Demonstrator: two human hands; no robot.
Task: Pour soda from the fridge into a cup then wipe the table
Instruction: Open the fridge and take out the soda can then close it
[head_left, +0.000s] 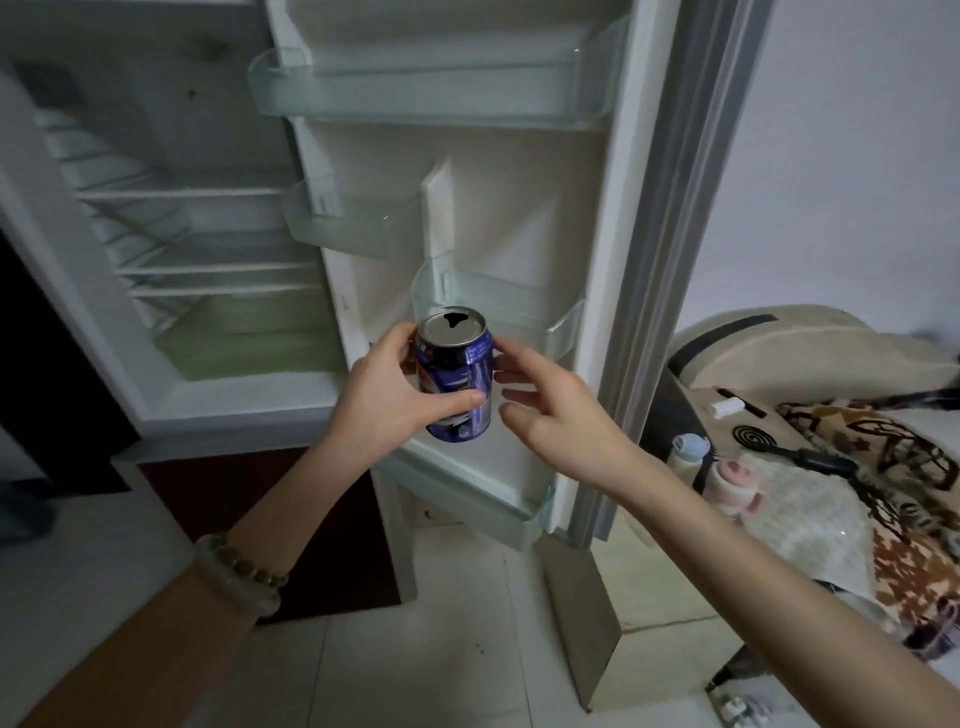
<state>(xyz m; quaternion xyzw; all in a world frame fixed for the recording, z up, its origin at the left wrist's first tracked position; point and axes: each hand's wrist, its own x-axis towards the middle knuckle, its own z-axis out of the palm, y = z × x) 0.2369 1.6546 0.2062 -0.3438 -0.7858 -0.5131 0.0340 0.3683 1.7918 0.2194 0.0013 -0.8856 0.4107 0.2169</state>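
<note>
Head view: blue aluminium soda can (460, 379) hangs in the air just in front of the clear lower shelf (561, 322) of the open white fridge door (519, 218). The left hand (384, 387) grips it, thumb across the front, fingers behind. The right hand (561, 410) holds nothing. Its fingers are loosely spread by the can's right side, probably to steady it, though I can't tell if they touch. The can stands near upright, long axis vertical, opened lid up, sensibly so nothing spills.

Below the left hand (389, 384), a pale bangle (228, 578) and brown bead bracelet (250, 566) ring the wrist.
</note>
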